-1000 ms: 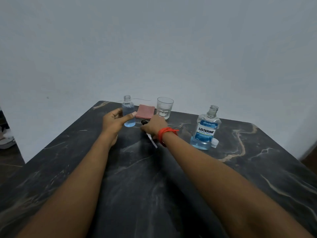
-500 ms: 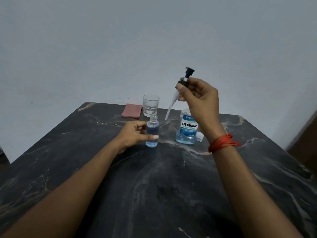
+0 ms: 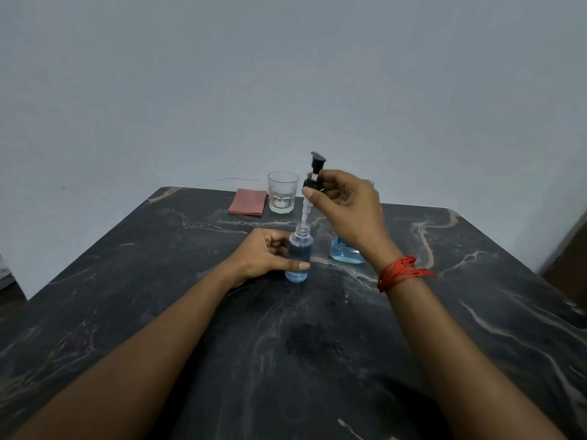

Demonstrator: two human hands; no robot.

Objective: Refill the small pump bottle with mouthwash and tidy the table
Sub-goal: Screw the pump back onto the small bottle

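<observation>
1. The small bottle (image 3: 298,257) stands upright on the dark marble table (image 3: 317,360), near the middle, its neck uncapped and blue mouthwash filling most of it.
2. The left hand (image 3: 263,257) is wrapped round the bottle's left side, thumb across the front, holding it steady on the table.
3. The right hand (image 3: 344,211) is raised above the bottle, fingers pinched on the black collar of the pump (image 3: 313,182); a red thread bracelet (image 3: 400,272) circles that wrist.
4. The pump is nearly upright, head on top, and its pale tube runs down so that the tip sits at the bottle's mouth; whether it is inside I cannot tell.
5. The big mouthwash bottle (image 3: 344,254) stands just to the right of the small one, mostly hidden behind the right wrist; only its blue base shows.
6. Further back, near the far edge, a glass (image 3: 282,192) stands upright, and a folded pink cloth (image 3: 247,202) lies flat just to its left.
</observation>
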